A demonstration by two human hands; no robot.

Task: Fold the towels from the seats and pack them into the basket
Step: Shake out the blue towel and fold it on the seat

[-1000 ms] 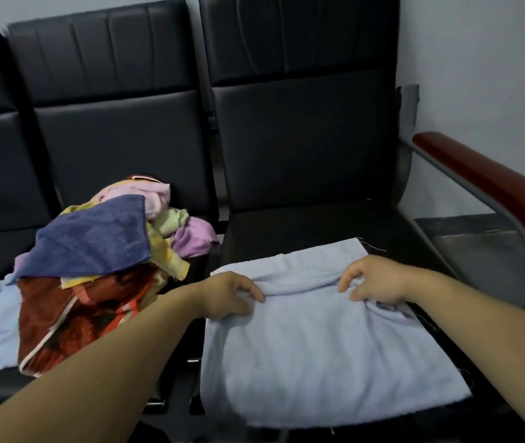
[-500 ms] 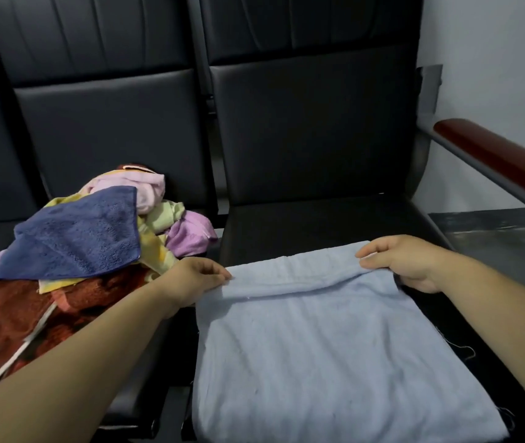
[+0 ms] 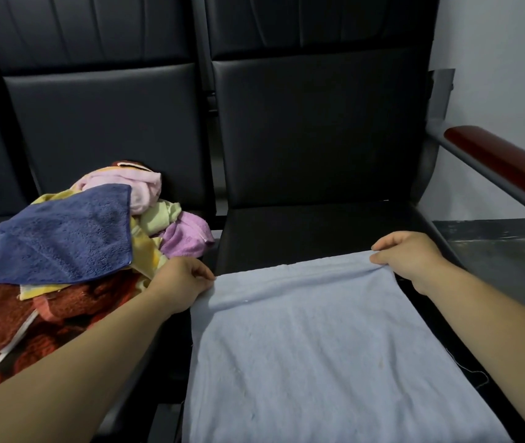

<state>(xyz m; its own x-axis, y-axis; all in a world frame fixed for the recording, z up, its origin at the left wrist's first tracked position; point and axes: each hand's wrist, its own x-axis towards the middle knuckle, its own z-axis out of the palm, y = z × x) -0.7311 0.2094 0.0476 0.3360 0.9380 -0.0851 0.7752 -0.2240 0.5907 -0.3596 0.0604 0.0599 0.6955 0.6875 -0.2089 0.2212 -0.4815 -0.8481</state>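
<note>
Two far corners of the light blue towel [image 3: 318, 346], spread on the seat [image 3: 318, 231] at lower centre, are pinched — one by the left hand [image 3: 187, 281], one by the right hand [image 3: 411, 260]. Best lift both evenly, edge taut, toward the near edge.

My one camera (worn on my head) looks forward and down, close over the right-hand seat [image 3: 318, 231].
</note>
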